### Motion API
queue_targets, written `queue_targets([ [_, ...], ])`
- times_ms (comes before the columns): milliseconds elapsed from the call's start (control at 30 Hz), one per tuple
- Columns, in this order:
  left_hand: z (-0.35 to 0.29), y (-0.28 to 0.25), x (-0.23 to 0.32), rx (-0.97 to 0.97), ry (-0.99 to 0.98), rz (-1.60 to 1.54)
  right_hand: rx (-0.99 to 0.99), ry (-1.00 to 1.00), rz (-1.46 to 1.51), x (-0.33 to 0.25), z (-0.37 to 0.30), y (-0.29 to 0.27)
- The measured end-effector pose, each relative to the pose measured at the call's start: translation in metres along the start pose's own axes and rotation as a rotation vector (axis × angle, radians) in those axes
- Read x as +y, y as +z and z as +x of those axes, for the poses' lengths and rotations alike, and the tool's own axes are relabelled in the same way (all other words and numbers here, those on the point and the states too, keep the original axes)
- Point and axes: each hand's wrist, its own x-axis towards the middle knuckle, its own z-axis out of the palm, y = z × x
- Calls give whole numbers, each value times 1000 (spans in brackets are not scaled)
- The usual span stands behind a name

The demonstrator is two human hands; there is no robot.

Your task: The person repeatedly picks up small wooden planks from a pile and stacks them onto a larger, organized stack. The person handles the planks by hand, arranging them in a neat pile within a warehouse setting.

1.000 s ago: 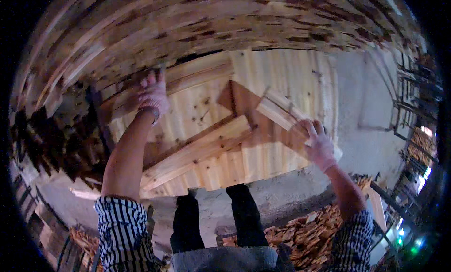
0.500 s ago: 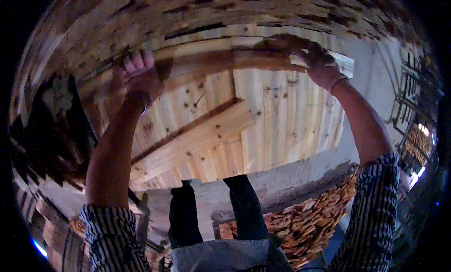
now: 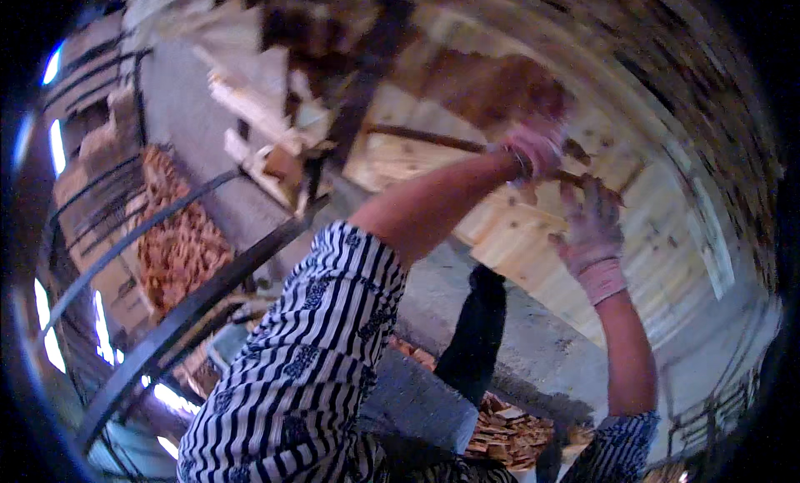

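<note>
A panel of pale, knotty wooden boards (image 3: 533, 270) lies low in front of me. Across it runs a loose plank with a dark edge (image 3: 425, 136). My left hand (image 3: 537, 145), in a pinkish work glove, reaches over that plank; motion blur hides its fingers and whatever they may grip. Close on its right, my right hand (image 3: 596, 233) is gloved too, its fingers apart, the tips at the plank's dark edge. I cannot tell how firmly they touch it. A blurred brown shape (image 3: 500, 83) lies beyond my left hand.
Dark metal bars (image 3: 208, 291) cross on the left, near my left sleeve. Behind them is a heap of reddish-brown wood pieces (image 3: 179, 241). Pale wood offcuts (image 3: 258, 133) stick out at upper left. Another wood heap (image 3: 508, 433) lies near my legs. Stacked wood rises at upper right.
The view has swung round to the left and is blurred. My hands, earlier wide apart on a long plank at the panel's far edge, are now close together. My right hand's fingers are now spread.
</note>
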Motion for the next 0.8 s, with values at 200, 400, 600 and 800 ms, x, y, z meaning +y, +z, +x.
queue_targets([
  [200,-244,-64,-5,219,-340,-726,210,-133,-10,-92,68,21],
  [400,-453,-59,-111,801,-1147,-1089,-47,-44,9,-103,49,-18],
  [600,-460,-17,-288,515,-1156,-1503,-126,67,212,-136,-13,-44],
  [800,-372,-39,-329,738,-1346,-2182,-21,203,313,-160,-82,-5],
])
